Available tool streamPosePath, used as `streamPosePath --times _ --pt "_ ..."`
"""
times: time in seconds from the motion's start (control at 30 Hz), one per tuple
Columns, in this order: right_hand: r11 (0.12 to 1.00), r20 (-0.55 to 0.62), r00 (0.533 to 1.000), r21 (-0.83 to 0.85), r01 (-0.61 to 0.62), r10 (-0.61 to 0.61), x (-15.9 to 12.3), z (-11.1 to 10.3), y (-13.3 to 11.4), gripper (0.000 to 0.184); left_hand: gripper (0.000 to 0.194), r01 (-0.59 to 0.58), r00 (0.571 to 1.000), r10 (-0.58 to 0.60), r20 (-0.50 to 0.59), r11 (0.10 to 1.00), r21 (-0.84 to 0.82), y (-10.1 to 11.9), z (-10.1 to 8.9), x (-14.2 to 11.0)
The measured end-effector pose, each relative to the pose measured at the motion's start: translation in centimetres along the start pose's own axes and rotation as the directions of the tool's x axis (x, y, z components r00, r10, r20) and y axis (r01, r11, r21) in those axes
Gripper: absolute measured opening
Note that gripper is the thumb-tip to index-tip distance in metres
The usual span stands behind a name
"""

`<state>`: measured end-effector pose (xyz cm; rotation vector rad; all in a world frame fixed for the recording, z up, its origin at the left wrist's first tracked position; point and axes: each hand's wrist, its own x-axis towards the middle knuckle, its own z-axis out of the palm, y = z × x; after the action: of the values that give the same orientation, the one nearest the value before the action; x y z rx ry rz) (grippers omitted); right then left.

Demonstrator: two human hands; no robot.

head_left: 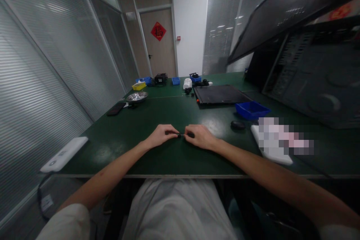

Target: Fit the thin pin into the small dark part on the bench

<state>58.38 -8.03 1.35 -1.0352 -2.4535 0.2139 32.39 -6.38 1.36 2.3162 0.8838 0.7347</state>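
Both hands rest low over the green table [168, 161], close together in front of me. My right hand [200, 136] is closed on a small screwdriver, its black handle [191, 135] between the fingers and its thin metal shaft pointing left. Between thumb and fingertips, my left hand [163, 135] pinches a small black part [179, 135] at the shaft's tip. That part is too small to name, and whether the tip sits in it cannot be made out.
Right of my hands lie a black mouse [237, 125], a blue tray [252, 110] and a white slab [270, 150]. A flat black panel [222, 94] lies farther back. A metal bowl [137, 97] and phone [116, 109] sit left; a white power bank-like block [64, 154] is near the edge.
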Motion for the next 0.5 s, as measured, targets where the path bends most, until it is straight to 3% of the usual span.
streamPosePath --times 0.23,0.5 --pt "0.996 -0.043 0.999 0.092 0.007 -0.003 0.02 0.11 -0.29 0.012 0.029 0.051 0.998 -0.052 -0.024 0.997 -0.052 0.19 0.03 -0.08" --pt "0.999 0.007 0.999 -0.027 0.039 -0.038 -0.04 0.19 -0.51 0.011 0.027 -0.095 0.995 0.096 -0.001 0.993 0.076 0.27 0.29 -0.13"
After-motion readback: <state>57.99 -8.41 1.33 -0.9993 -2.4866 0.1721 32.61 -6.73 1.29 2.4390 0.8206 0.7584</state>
